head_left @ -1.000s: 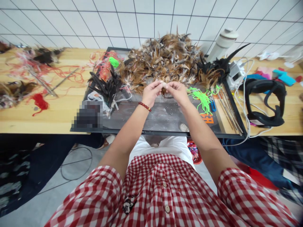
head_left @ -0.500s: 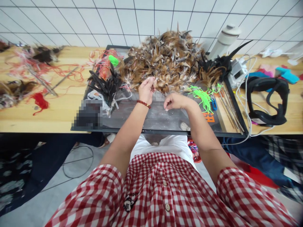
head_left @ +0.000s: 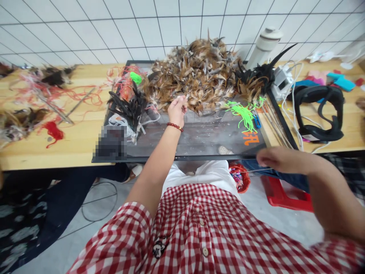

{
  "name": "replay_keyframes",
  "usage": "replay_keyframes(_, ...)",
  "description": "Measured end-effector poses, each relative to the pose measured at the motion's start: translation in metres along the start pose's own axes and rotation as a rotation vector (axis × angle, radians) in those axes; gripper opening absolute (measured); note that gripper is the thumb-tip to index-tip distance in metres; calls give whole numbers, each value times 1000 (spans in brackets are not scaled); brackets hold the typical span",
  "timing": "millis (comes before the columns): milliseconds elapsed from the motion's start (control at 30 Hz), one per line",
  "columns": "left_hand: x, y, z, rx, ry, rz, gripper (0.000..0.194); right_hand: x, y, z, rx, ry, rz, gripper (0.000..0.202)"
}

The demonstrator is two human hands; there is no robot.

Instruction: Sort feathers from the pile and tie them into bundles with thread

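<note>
My left hand [head_left: 177,110], with a red bead bracelet [head_left: 175,126] at its wrist, is closed in a pinch at the front edge of a large pile of brown feathers [head_left: 196,72]. What lies between its fingers is too small to make out against the pile. Out to the right, my right hand [head_left: 272,158] hovers over the front edge of the dark tray [head_left: 199,139]. Its fingers are curled together and blurred by motion; anything in them cannot be made out. Black feathers [head_left: 129,104] lie left of the pile, bright green cords [head_left: 243,114] right of it.
A white bottle [head_left: 264,47] stands behind the tray, near a white plug adapter [head_left: 281,82] and a black headset strap [head_left: 319,114]. Thin sticks [head_left: 275,123] lie at the tray's right side. Below are a red basket [head_left: 242,179] and a red stool [head_left: 285,194]. People sit on both sides.
My right hand has swung right and toward me, from beside the left hand to past the tray's front edge. My left hand stays by the feather pile, its fingers now more tightly closed.
</note>
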State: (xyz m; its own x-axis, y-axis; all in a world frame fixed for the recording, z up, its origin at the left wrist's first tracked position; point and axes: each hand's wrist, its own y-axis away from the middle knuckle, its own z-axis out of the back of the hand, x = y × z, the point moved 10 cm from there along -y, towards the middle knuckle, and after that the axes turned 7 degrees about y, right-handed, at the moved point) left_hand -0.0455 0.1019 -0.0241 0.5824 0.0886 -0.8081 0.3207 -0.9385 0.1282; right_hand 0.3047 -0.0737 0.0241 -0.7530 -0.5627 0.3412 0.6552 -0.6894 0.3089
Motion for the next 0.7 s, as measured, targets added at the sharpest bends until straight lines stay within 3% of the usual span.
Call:
replay_keyframes(33,1,0,0,-7,3,-3,24,-11,18,-24,134,2,-7,25)
replay_keyframes(67,1,0,1,-15,8,-6,23,-20,30,-33,153,39,-23,28)
replay_keyframes(133,1,-1,0,-20,16,-12,21,-18,38,-19,4,61,34,32)
replay_keyframes(200,1,-2,-4,3,20,-12,19,-3,30,10,-141,2,75,27)
replay_keyframes(267,0,0,-11,44,11,-6,19,15,3,39,-211,-29,69,21)
replay_keyframes(400,-1,7,-22,111,-25,-4,23,36,-82,86,-427,93,26,26)
replay_keyframes(567,3,12,-28,155,-53,13,23,6,-172,88,-532,244,-131,37)
replay_keyframes(700,2,17,-37,220,-84,2,22,-12,-199,85,-497,172,-116,28)
